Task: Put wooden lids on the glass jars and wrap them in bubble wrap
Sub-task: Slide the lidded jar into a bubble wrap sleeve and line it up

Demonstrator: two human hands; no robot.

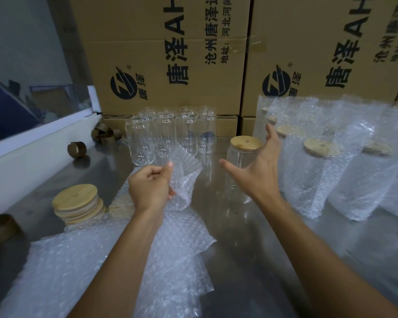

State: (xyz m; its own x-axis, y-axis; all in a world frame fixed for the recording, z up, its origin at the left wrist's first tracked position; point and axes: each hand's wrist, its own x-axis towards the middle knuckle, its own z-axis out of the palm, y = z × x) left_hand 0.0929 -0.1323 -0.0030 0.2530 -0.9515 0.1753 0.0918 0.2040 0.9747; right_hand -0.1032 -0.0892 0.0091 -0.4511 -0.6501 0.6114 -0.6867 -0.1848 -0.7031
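Note:
A glass jar [238,171] with a wooden lid [245,142] stands on the steel table [251,237] at centre. My right hand [257,166] is spread wide around its near right side, fingers straight, just short of gripping it. My left hand [151,187] pinches a sheet of bubble wrap [184,177] and holds it up left of the jar. Several bare glass jars [166,134] stand behind. A stack of wooden lids [77,204] lies at the left. Several lidded jars in bubble-wrap bags [317,173] stand at the right.
Large cardboard boxes [170,60] wall off the back of the table. A pile of bubble wrap [97,267] covers the near left. Brown tape rolls [77,149] lie along the left edge by a white ledge [32,143].

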